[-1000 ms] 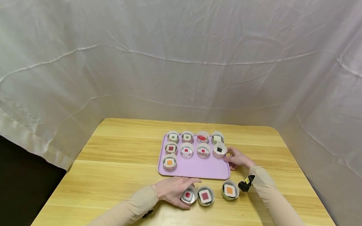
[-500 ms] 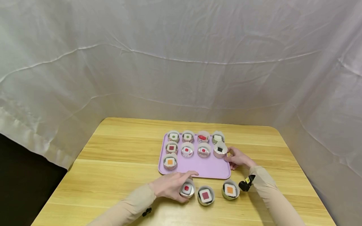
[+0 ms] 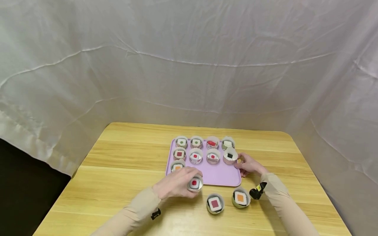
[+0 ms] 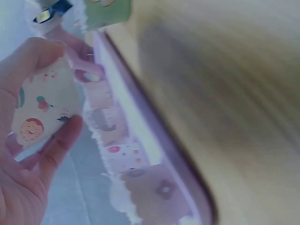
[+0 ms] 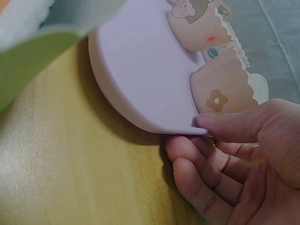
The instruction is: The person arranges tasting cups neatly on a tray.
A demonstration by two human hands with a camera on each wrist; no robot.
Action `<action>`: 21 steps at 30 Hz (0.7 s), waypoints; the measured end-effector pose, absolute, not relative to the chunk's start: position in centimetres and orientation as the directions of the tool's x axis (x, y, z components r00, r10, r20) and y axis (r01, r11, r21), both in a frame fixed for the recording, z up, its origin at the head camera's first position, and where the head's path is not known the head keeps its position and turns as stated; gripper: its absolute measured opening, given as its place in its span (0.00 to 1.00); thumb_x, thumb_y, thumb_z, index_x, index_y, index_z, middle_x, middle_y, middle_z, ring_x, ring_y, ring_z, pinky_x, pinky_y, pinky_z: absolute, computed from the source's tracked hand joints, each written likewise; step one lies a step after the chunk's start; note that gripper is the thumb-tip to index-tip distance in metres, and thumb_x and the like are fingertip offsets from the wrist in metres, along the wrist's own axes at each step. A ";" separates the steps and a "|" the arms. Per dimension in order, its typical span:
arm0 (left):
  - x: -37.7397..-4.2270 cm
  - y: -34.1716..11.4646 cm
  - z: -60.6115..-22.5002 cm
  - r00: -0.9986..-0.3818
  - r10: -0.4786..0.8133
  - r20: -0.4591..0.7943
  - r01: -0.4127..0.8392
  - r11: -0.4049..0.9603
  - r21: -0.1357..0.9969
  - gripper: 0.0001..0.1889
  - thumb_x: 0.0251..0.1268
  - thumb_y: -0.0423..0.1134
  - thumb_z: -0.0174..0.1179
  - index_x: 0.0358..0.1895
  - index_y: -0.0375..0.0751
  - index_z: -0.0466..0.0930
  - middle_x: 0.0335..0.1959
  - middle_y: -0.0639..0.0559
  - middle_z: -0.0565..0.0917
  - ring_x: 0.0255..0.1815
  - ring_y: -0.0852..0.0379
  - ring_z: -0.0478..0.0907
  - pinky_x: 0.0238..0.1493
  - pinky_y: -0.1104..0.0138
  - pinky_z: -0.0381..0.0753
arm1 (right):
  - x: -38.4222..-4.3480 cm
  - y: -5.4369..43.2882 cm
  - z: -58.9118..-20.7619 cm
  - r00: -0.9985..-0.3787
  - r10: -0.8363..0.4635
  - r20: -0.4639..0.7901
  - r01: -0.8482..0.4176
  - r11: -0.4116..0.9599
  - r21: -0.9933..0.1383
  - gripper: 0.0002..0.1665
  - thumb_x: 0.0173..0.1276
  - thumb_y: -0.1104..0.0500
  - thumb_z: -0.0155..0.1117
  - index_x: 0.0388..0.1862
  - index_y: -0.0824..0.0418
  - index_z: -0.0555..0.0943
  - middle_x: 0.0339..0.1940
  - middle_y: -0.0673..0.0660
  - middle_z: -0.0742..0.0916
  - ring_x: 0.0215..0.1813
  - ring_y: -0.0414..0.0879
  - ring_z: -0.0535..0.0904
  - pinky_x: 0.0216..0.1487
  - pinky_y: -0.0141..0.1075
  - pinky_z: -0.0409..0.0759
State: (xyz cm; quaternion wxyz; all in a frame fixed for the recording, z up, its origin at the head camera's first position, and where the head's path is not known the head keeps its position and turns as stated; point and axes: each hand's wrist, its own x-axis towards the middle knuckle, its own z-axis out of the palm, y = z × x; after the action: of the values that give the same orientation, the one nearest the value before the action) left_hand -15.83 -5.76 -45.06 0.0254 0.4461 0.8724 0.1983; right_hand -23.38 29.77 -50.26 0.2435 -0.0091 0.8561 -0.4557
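My left hand grips a paper baking cup between thumb and fingers, just over the near edge of the lilac tray. Inside the cup lies a white sushi-like piece with a red centre. In the left wrist view the cup's white wall shows printed food pictures, and it is raised off the wood. On the tray's right rim, my right hand pinches the edge, its thumb on top and curled fingers below. A cup with a black-centred piece stands close to that thumb.
Several filled paper cups stand in rows on the tray, among them an orange-centred one partly behind my left hand. A dark-red-centred cup and another orange-centred cup stand on the wooden table in front. Grey curtains surround the table.
My left hand has lifted the red-centred cup from beside the dark-red-centred one and carried it away from me, up to the tray's near edge. The right hand stays on the rim.
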 end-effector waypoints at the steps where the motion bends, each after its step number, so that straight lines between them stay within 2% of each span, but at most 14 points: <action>1: -15.9 -5.7 -44.8 -0.605 0.785 0.136 0.767 0.528 0.365 0.29 0.50 0.46 0.76 0.56 0.45 0.77 0.51 0.54 0.85 0.51 0.61 0.82 0.53 0.75 0.82 | -23.4 29.8 -50.3 -0.882 -0.238 -0.408 0.205 0.585 -0.785 0.27 0.73 0.62 0.60 0.63 0.71 0.60 0.20 0.54 0.81 0.19 0.40 0.78 0.22 0.31 0.81; 9: -16.9 -5.0 -43.9 -0.629 0.761 0.157 0.769 0.579 0.273 0.30 0.52 0.48 0.75 0.58 0.44 0.76 0.53 0.51 0.85 0.51 0.57 0.83 0.54 0.70 0.84 | -23.4 29.8 -50.4 -0.883 -0.232 -0.409 0.209 0.586 -0.783 0.28 0.73 0.62 0.60 0.63 0.71 0.60 0.20 0.54 0.81 0.19 0.41 0.78 0.22 0.31 0.81; 14: -17.5 -4.7 -44.1 -0.660 0.732 0.169 0.746 0.610 0.266 0.30 0.54 0.50 0.75 0.58 0.45 0.76 0.54 0.51 0.85 0.51 0.55 0.83 0.55 0.67 0.85 | -23.4 29.7 -50.4 -0.883 -0.232 -0.409 0.209 0.585 -0.784 0.29 0.72 0.63 0.60 0.64 0.71 0.59 0.20 0.54 0.80 0.18 0.40 0.77 0.21 0.30 0.80; 21: -18.3 -4.4 -44.1 -0.696 0.702 0.150 0.715 0.660 0.231 0.32 0.54 0.50 0.75 0.61 0.47 0.73 0.55 0.49 0.83 0.51 0.54 0.83 0.49 0.65 0.87 | -23.3 29.7 -50.3 -0.885 -0.235 -0.402 0.203 0.582 -0.788 0.28 0.72 0.63 0.60 0.64 0.71 0.60 0.20 0.54 0.80 0.18 0.40 0.77 0.21 0.30 0.80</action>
State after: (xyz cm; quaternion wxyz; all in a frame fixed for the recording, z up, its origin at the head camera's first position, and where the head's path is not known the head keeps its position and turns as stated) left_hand -18.25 -4.38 -44.11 -0.0238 0.3889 0.9107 0.1369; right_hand -23.27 29.71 -50.31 0.2399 -0.0093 0.8563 -0.4572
